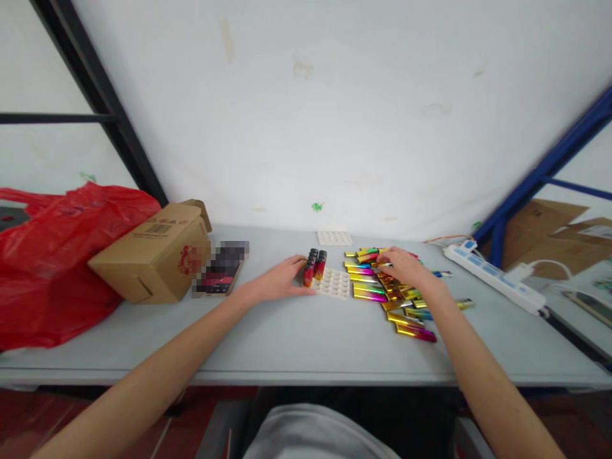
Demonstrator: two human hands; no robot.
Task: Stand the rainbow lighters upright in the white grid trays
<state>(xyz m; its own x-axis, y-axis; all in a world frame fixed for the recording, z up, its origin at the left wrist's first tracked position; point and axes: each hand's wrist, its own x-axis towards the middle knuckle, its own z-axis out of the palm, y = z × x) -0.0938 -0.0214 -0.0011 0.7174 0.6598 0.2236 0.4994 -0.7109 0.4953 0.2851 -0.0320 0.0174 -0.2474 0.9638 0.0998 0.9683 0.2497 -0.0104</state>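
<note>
My left hand curves round the left end of a white holed tray, thumb at its near corner and fingers beside the standing lighters. These upright lighters, red and gold with black tops, fill the tray's left rows; the holes to the right show bare. My right hand reaches into a loose heap of shiny lighters in gold, green, red and magenta. Its fingers are bent down and closed at a lighter in the upper part of the heap; the fingertips are partly hidden.
A second white holed tray lies near the wall. Leftward are a phone, partly blurred out, a cardboard box and a red plastic bag. A white power strip with cables runs along the right, near a blue metal frame.
</note>
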